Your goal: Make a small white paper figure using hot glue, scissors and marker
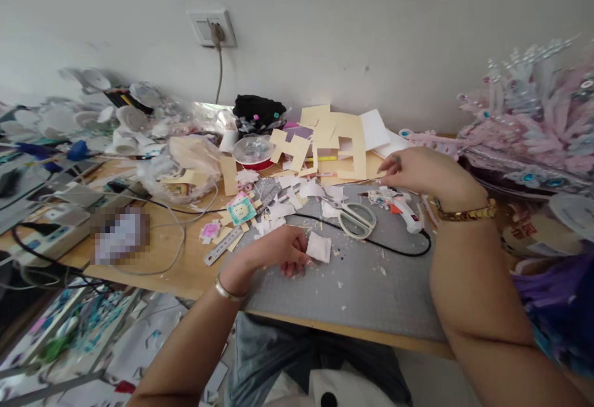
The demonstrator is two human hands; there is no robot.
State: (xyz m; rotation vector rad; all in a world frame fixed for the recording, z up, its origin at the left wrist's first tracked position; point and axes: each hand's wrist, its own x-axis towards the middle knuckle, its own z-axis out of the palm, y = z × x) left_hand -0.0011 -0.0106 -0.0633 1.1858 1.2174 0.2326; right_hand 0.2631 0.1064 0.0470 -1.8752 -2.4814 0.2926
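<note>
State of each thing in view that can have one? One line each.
Left hand: fingers curled, at white pad edge
Right hand: fingertips by tan sheets, contact unclear
Scissors: lying on grey mat; blade opening unclear
Glue gun: lying down, cord attached; power unclear
Plug: in wall socket
Plastic bag: crumpled
Ruler: lying flat

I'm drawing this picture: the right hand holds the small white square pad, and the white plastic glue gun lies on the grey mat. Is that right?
Wrong hand: the head view shows the left hand holding the small white square pad. The glue gun does lie on the grey mat.
</note>
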